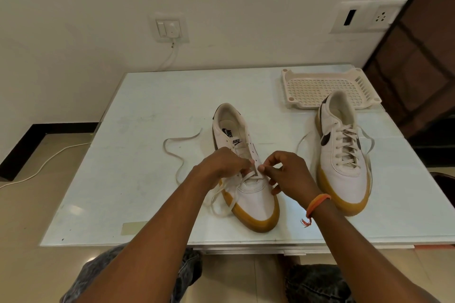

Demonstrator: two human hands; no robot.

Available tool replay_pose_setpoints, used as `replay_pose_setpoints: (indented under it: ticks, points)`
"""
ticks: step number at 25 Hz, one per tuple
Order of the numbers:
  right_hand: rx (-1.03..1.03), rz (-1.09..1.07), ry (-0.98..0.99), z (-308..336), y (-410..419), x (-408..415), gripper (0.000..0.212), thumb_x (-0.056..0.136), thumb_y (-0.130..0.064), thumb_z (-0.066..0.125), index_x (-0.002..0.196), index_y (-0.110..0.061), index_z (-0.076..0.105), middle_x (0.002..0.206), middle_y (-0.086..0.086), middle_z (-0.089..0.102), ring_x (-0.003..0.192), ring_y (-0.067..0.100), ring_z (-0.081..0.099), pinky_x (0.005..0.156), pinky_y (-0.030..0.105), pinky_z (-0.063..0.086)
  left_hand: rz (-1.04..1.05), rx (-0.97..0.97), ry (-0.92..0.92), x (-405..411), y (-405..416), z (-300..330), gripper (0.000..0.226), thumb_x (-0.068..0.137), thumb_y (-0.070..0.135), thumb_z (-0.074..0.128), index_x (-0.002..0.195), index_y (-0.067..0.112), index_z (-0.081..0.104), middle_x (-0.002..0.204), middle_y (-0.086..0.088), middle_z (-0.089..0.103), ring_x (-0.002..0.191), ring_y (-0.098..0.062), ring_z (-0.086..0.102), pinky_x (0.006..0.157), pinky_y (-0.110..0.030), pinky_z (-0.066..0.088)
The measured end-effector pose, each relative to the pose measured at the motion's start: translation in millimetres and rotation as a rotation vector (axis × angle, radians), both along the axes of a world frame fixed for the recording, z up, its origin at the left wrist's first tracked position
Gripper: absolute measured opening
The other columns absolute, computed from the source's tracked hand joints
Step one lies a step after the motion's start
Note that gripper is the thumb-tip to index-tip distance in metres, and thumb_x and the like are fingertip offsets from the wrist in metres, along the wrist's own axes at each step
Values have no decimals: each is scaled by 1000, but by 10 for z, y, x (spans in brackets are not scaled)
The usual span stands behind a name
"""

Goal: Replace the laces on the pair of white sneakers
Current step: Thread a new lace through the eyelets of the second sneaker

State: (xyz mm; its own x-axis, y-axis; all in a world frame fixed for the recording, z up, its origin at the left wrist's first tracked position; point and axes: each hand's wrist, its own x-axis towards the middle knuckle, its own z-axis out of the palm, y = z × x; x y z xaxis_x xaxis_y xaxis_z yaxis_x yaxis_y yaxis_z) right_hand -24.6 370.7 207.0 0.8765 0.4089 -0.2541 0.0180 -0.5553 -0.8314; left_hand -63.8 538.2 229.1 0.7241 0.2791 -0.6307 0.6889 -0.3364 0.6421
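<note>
On the table (138, 115), at its middle, the near sneaker (248, 194) lies toe toward the camera, and "NIKE" reads twice on it: once on the insole inside and once on the tongue tab. Both forearms reach in from below and meet over its lower eyelets. Left hand (221, 165) is curled, its fingertips pinching the lace (222, 194) just above the toe. Right hand (288, 172) pinches the lace's other end between thumb and forefinger, its remaining fingers bent; an orange wristband (317, 204) circles that wrist. This shoe is white with a gum sole, its upper eyelets bare, and the loose lace trails off to its left. Well to the right stands the second sneaker (344, 155), fully laced, dark swoosh showing, its heel against a white plastic tray (320, 86).
</note>
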Motion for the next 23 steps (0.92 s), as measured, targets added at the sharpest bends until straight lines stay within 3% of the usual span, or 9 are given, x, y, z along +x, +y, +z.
replay_pose_setpoints:
  ticks: [4, 8, 12, 15, 17, 20, 23]
  points:
    - [104, -169, -37, 56, -151, 139, 11, 90, -9, 66, 87, 0, 59, 80, 7, 62, 61, 18, 64, 47, 24, 55, 7, 4, 4, 4, 30, -50, 37, 85, 39, 71, 107, 10, 69, 110, -7, 68, 104, -22, 60, 96, -37, 50]
    - [217, -445, -78, 64, -317, 292, 14, 93, -9, 61, 96, 4, 57, 90, 16, 61, 60, 20, 64, 49, 32, 58, 10, -7, -8, -3, 37, -66, 40, 77, 45, 72, 99, 12, 73, 106, -6, 70, 104, -22, 61, 100, -42, 49]
    - [209, -235, 30, 83, -203, 166, 29, 89, -21, 68, 114, -14, 56, 110, 6, 53, 60, 24, 69, 45, 32, 54, 12, -6, -21, -1, 22, -67, 35, 85, 42, 66, 98, 11, 74, 106, -5, 70, 105, -23, 60, 100, -41, 47]
    - [78, 12, 75, 90, -94, 66, 18, 87, -24, 72, 98, -12, 64, 96, 4, 62, 59, 21, 69, 45, 29, 54, 13, 22, -29, -7, -15, -20, 39, 92, 45, 59, 95, 10, 75, 106, -4, 68, 105, -22, 58, 98, -38, 47]
    - [11, 66, 39, 52, -51, 43, 14, 88, -20, 70, 88, -8, 63, 87, 8, 65, 58, 20, 67, 48, 29, 56, 8, 33, -27, -5, -38, -1, 42, 94, 47, 56, 93, 10, 76, 103, -3, 66, 104, -22, 57, 97, -37, 46]
    - [-30, 28, -46, 44, -91, 105, 13, 92, -14, 64, 83, -8, 58, 81, 9, 63, 62, 20, 67, 53, 35, 58, -8, 34, -19, -17, -33, 5, 43, 95, 48, 54, 91, 12, 77, 101, -1, 67, 104, -22, 57, 97, -37, 45]
    - [54, -253, -157, 36, -249, 259, 13, 95, -10, 59, 83, -5, 56, 84, 15, 62, 59, 23, 66, 55, 45, 59, 3, 12, -33, -25, -25, 4, 48, 96, 49, 51, 92, 10, 78, 92, 3, 71, 103, -19, 58, 101, -37, 44]
